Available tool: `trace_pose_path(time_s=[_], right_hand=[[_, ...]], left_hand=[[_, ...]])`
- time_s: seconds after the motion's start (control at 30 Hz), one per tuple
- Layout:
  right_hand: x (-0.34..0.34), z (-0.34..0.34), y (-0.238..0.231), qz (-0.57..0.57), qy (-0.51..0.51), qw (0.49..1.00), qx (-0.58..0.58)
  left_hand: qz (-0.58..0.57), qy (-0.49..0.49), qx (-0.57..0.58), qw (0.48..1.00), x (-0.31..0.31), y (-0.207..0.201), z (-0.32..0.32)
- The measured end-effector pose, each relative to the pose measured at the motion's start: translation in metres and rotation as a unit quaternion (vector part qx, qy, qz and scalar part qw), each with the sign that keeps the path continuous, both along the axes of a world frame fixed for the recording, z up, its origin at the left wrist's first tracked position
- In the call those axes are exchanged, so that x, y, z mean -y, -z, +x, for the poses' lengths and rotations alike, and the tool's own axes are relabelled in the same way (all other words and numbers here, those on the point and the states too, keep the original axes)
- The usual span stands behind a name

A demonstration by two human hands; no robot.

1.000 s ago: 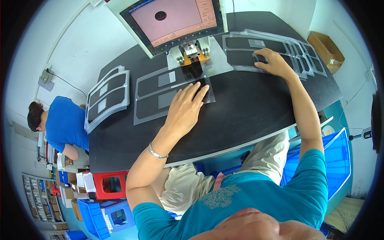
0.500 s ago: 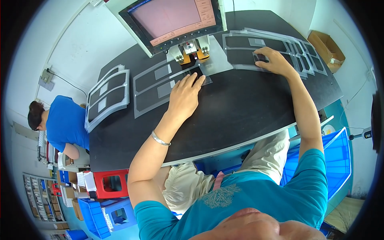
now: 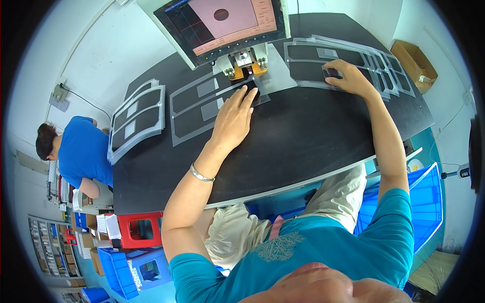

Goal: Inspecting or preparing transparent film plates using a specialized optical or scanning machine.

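My left hand lies palm down with outstretched fingers on a clear-framed sheet with dark panels. Its fingertips touch a small black piece just in front of the machine's orange-and-metal head. Over on the right, my right hand rests on the near part of a fanned stack of similar framed sheets. Its thumb and forefinger are apart, with a dark patch between them; whether that is a loose piece or the sheet's panel I cannot tell.
Above the machine head hangs a monitor. Another pile of framed sheets lies at the black table's left end. A cardboard box stands beyond the right end. A person in blue works at the left.
The monitor picture has changed from plain pink to pink with a dark round spot, beside a dark panel with red lines. My left fingers have shifted slightly forward; my right hand stays put.
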State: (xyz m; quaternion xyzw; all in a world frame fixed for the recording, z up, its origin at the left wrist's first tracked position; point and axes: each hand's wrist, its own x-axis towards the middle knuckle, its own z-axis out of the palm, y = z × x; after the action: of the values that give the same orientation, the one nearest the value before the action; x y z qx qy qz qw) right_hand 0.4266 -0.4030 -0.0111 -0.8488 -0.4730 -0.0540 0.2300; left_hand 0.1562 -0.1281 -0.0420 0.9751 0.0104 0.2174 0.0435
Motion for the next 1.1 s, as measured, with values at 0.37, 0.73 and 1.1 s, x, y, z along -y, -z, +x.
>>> trace_pose_path(time_s=[0.37, 0.73, 1.1], right_hand=[[0.003, 0.003, 0.004, 0.022, -0.017, 1.000, 0.001], [0.002, 0.004, 0.006, 0.030, -0.014, 0.999, 0.009], [-0.002, 0.002, 0.005, 0.059, -0.018, 0.998, -0.015]], left_hand=[[-0.031, -0.011, 0.030, 0.999, -0.008, -0.011, -0.020], [0.049, -0.062, 0.038, 0.996, -0.035, -0.001, 0.025], [-0.040, -0.054, -0.002, 0.998, -0.040, 0.002, 0.022]])
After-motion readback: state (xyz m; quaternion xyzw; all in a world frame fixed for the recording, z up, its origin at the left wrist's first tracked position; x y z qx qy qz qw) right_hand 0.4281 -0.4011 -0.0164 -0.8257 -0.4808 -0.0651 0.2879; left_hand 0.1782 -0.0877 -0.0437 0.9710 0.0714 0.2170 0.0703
